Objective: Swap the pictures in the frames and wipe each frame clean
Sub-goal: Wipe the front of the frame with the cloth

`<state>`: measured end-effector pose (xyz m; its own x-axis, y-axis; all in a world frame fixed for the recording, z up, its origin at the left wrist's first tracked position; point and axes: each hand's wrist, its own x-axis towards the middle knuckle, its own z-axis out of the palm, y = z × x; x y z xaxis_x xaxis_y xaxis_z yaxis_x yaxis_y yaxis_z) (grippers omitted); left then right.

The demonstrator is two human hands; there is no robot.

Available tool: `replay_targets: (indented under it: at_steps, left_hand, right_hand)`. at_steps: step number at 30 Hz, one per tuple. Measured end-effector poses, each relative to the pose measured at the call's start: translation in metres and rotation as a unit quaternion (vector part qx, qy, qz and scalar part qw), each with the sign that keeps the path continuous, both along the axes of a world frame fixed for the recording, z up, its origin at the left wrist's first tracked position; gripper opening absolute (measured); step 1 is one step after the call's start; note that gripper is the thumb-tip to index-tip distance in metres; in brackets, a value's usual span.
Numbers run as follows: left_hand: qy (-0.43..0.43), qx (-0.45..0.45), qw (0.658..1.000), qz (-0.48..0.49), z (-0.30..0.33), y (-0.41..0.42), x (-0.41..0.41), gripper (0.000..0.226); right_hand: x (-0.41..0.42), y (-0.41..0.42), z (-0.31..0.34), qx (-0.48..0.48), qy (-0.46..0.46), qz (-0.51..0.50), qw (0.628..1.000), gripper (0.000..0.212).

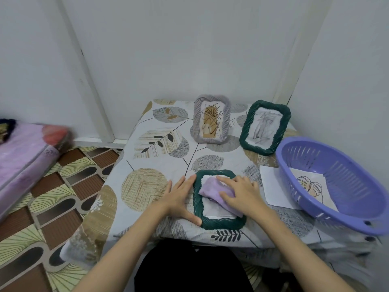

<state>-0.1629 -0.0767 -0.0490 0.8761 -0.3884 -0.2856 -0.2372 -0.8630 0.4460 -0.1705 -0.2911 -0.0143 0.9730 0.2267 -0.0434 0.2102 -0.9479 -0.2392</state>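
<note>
A lilac cloth (212, 187) lies under the right hand (240, 191), on the green wicker frame (219, 223); the left hand (181, 199) rests beside it.

Three picture frames: two green (219, 199) (265, 127), one grey (211, 119). One lilac cloth (212, 191). One purple basket (336, 182). Two loose pictures: one in the basket (311, 186), one white sheet on the surface (273, 186).

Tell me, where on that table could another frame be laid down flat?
The left half of the table is bare, from the grey frame forward to the left hand. The right side is crowded: upright green frame, basket, sheet of paper, and the flat green frame being wiped.
</note>
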Motion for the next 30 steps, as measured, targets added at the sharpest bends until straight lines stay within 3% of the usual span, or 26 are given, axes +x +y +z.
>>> replay_targets:
  at_steps: [3,5,7,9,12,14,20,24,28,30]
  left_hand:
    - [0.000,-0.002,1.000,0.009,0.015,0.000,-0.005,0.128]
    - [-0.006,-0.133,0.990,0.053,0.032,-0.003,-0.009,0.109]
    - [-0.007,-0.329,0.934,0.137,0.053,-0.011,-0.016,0.082]
    - [0.027,-0.447,0.873,0.193,0.068,-0.023,-0.024,0.068]
    - [0.102,-0.488,0.848,0.180,0.072,-0.039,-0.031,0.070]
    - [0.096,-0.510,0.836,0.176,0.070,-0.044,-0.033,0.075]
    - [-0.045,-0.492,0.824,0.278,0.067,-0.020,-0.032,0.057]
    - [-0.234,-0.444,0.797,0.337,0.081,0.029,-0.028,0.035]
    - [-0.323,-0.333,0.796,0.389,0.095,0.075,-0.017,0.029]
    - [-0.364,-0.173,0.828,0.391,0.101,0.083,-0.016,0.030]
  right_hand:
    - [-0.002,-0.008,0.013,0.031,-0.010,-0.012,0.999,0.050]
    - [-0.001,-0.011,0.019,0.187,-0.055,-0.054,0.979,0.050]
    - [-0.004,-0.010,0.023,0.373,-0.043,-0.097,0.922,0.051]
    - [-0.008,-0.005,0.025,0.482,-0.012,-0.118,0.868,0.052]
    - [-0.017,0.005,0.024,0.603,0.042,-0.125,0.787,0.052]
    - [-0.021,0.010,0.024,0.642,0.069,-0.130,0.752,0.054]
    - [-0.024,0.021,0.024,0.687,0.161,-0.109,0.700,0.037]
    - [-0.022,0.010,0.012,0.635,0.149,-0.125,0.748,0.032]
    - [-0.021,-0.007,-0.002,0.618,0.128,-0.180,0.754,0.028]
    - [-0.021,-0.009,-0.006,0.626,0.125,-0.192,0.746,0.027]
